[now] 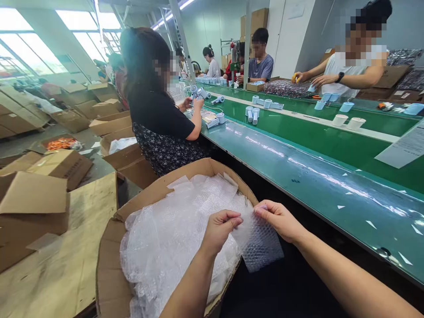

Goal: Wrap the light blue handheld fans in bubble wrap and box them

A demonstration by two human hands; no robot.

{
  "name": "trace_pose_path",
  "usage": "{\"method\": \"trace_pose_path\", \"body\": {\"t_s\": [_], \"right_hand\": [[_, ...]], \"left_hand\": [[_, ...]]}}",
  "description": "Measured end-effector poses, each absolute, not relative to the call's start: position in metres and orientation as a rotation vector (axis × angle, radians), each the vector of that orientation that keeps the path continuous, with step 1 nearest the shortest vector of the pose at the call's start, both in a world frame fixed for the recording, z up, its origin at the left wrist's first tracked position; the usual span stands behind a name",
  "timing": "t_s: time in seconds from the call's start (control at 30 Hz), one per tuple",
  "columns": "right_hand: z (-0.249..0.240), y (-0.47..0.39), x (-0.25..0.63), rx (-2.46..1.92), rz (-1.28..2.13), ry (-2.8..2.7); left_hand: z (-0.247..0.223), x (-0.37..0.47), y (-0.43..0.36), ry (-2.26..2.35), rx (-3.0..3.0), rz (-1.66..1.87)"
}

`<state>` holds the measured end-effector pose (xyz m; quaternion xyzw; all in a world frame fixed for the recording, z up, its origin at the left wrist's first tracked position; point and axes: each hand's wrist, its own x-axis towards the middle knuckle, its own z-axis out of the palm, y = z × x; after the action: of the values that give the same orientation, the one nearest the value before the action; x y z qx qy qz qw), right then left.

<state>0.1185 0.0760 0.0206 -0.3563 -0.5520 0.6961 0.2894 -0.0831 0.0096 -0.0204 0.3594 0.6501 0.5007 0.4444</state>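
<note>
A clear bubble wrap bag (263,245) hangs over the near right rim of a large cardboard box (111,260). My right hand (278,218) pinches its upper edge between thumb and fingers. Just to the left, my left hand (220,229) is closed in a pinch at the other end of that edge, above the box. Many more bubble wrap bags (165,234) lie heaped inside the box, below and left of my hands.
A green conveyor table (298,176) runs along the right, with small white triangles scattered on it. Light-blue device parts (253,112) and white cups (347,122) stand farther along. A co-worker (155,101) sits beyond the box; open cartons (33,198) crowd the left.
</note>
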Motion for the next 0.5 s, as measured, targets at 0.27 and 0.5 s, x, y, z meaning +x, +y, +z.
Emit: {"method": "trace_pose_path", "body": {"t_s": [0.27, 0.5], "right_hand": [[-0.017, 0.083, 0.131, -1.243, 1.795, -1.208], [-0.008, 0.084, 0.141, -1.113, 2.108, -0.992]], "left_hand": [[-0.088, -0.171, 0.076, 2.302, 0.615, 1.078], [-0.1, -0.148, 0.071, 2.182, 0.737, 1.191]]}}
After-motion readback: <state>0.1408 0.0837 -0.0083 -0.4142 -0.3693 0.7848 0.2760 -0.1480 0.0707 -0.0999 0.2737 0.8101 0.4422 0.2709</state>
